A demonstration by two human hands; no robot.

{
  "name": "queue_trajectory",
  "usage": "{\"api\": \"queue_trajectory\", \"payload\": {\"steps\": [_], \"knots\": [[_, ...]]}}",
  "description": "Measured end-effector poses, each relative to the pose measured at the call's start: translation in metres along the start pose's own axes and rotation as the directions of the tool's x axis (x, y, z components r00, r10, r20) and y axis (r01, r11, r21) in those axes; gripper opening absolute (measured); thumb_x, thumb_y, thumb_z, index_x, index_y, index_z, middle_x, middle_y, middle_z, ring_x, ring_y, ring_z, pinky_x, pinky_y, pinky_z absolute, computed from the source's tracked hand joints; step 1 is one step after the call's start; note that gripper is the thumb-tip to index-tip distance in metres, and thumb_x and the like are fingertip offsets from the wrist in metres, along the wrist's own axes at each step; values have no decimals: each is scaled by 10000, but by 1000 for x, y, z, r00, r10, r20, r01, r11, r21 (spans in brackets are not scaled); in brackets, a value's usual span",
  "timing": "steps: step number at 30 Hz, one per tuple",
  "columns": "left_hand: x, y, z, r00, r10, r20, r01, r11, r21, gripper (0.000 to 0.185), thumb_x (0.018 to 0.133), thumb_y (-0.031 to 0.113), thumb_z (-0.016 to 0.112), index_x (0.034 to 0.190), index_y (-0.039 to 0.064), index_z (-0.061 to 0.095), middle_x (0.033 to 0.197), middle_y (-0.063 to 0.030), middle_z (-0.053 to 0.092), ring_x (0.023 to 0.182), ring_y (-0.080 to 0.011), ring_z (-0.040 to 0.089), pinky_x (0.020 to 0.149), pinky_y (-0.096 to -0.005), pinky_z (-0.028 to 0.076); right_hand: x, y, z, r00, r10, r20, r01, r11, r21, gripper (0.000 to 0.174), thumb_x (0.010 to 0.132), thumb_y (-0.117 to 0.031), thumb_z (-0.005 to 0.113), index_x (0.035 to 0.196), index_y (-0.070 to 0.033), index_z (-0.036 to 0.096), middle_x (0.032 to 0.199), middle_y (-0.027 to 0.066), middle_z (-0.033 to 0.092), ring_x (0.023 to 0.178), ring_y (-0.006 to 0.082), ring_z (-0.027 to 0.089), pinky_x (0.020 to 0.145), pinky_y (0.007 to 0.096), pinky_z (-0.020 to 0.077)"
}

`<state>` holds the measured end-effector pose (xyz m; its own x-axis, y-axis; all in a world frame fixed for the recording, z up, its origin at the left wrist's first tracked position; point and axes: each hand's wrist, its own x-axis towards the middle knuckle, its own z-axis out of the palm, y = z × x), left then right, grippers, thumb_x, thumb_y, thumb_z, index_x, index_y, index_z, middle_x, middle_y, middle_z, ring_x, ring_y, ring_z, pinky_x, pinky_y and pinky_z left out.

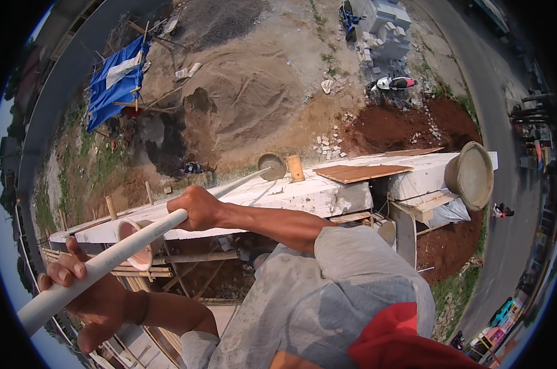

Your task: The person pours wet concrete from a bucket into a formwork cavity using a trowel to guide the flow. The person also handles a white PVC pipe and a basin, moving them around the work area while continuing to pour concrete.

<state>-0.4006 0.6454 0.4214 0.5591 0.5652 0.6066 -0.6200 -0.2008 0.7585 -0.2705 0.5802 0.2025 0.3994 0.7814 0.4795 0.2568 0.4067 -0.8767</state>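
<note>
My right hand (197,208) is closed around a long pale pole (135,242), which slants from the lower left towards the upper middle. Nearer the pole's close end, my left hand (91,295) is under it, palm up, fingers curled loosely against its side and thumb spread away. The pole's far end meets a round grey bucket (272,167) beside the pale wall top (301,200); how they join cannot be told. A short bamboo piece (295,168) stands next to that bucket. Below the pole, another bucket (142,258) is partly hidden by it.
The wall's edge drops to ground far below. A brown board (361,173) and a large grey bucket (470,176) rest on the wall. Bamboo scaffolding (142,272) lies below left. Down there are a sand heap (246,92), a blue tarp (112,80), stacked blocks (384,27) and a person (194,168).
</note>
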Motion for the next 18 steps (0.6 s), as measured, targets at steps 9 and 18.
{"api": "queue_trajectory", "payload": {"steps": [9, 18], "knots": [[-167, -226, 19, 918, -310, -248, 389, 826, 408, 376, 969, 348, 575, 1151, 45, 447, 1159, -106, 509, 1183, -225, 456, 1090, -404, 310, 49, -95, 12, 964, -148, -223, 163, 985, 52, 296, 743, -304, 714, 686, -83, 526, 550, 88, 556, 503, 290, 605, 464, 396, 454], [-56, -185, 50, 941, -241, -238, 289, 938, 193, 350, 977, 134, 483, 640, 93, 399, 506, 6, 337, 479, -106, 287, 548, -299, 348, 95, -180, -19, 821, -458, -340, 482, 876, -14, 586, 757, -475, 720, 1046, 1, 536, 918, 152, 605, 818, 301, 602, 769, 418, 487]]}}
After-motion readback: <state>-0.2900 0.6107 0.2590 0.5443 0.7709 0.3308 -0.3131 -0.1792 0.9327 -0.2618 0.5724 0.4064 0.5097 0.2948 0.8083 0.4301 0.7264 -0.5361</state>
